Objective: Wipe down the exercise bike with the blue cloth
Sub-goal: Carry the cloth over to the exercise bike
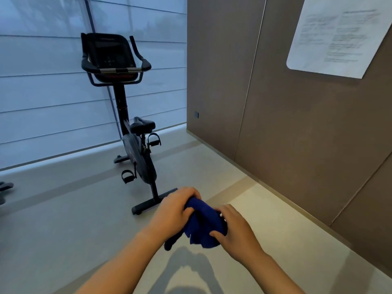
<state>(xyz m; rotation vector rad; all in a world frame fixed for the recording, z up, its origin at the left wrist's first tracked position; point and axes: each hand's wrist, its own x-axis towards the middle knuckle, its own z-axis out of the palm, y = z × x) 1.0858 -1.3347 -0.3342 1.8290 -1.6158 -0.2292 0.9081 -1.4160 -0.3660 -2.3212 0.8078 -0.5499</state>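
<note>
Lower centre of frame: both hands are holding the cloth [203, 223], blue and bunched into a wad between them.

Left hand [176, 213] is curling its fingers over the wad's upper end and gripping it tight. Right hand [235, 228] is wrapping round the lower right end, thumb pressing into the fabric. Loose folds are hanging down below both hands. Neither hand is carrying anything else.

The bike [135, 149] is standing left of centre on the floor [63, 209], black and upright.
- Console [110, 54] and handlebars [146, 64] are sitting in the upper left.
- Saddle [142, 125] is showing lower down, with a strapped pedal [153, 139] just beside it.
- Rear base bar [154, 201] is running toward the left hand, which is overlapping the bar's end in the picture. Cannot tell whether they are touching.

Behind the bike a pale blind [42, 81] is covering the window. Brown wall panels [297, 124] are filling the right side, with a printed sheet [337, 37] hanging in the upper right; its text is too blurred to read. A shadow [186, 270] is lying on the floor beneath the hands.
</note>
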